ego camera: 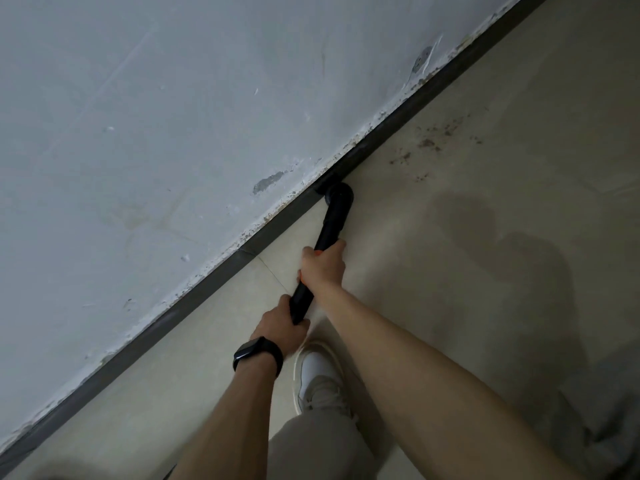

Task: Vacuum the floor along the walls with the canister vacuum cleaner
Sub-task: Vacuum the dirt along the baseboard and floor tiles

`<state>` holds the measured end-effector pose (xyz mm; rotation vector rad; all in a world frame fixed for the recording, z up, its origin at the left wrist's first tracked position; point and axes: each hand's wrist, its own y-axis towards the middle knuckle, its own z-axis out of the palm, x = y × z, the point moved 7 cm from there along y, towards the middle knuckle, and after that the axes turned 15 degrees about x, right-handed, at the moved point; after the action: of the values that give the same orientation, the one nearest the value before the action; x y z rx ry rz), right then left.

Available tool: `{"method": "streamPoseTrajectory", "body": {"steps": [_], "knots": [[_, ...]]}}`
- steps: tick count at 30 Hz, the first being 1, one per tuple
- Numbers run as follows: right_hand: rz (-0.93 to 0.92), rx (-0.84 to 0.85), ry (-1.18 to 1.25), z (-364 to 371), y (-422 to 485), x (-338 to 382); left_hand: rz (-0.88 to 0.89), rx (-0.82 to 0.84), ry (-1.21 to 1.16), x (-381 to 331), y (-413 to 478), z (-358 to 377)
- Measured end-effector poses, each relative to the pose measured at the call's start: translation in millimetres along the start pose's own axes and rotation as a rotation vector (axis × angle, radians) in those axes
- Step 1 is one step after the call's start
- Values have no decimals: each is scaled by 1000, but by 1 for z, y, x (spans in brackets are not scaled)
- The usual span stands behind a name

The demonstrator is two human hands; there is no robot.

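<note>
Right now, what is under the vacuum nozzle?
Beige floor tile where it meets the dark baseboard. The nozzle covers its own patch, so any dirt beneath cannot be seen.

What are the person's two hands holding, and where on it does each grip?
Both grip the black vacuum wand: right hand mid-shaft, left hand at its near end.

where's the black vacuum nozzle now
In the head view the black vacuum nozzle sits near centre, on the beige tiled floor against the dark skirting strip, ahead of the right hand on its black tube.
</note>
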<state>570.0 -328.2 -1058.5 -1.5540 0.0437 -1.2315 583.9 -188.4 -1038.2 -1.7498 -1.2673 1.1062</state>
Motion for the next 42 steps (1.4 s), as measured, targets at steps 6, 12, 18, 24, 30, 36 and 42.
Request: {"method": "streamPoseTrajectory", "body": {"steps": [6, 12, 18, 24, 30, 36, 42], "knots": [[62, 58, 26, 28, -17, -10, -70, -36, 87, 25, -26, -15], [25, -157, 205, -39, -32, -11, 94, 7, 361, -30, -35, -8], [-14, -233, 265, -106, -32, -8, 227, 106, 444, -82, -20, 25], [-69, -299, 293, -148, -18, 11, 320, 69, 428, -121, -6, 33], [-93, -306, 268, -160, -6, 26, 365, 30, 396, -136, 3, 33], [-100, -268, 248, -154, 3, 31, 342, 22, 354, -133, 11, 28], [-109, -226, 211, -145, 18, 42, 335, -10, 297, -134, 16, 20]]}}
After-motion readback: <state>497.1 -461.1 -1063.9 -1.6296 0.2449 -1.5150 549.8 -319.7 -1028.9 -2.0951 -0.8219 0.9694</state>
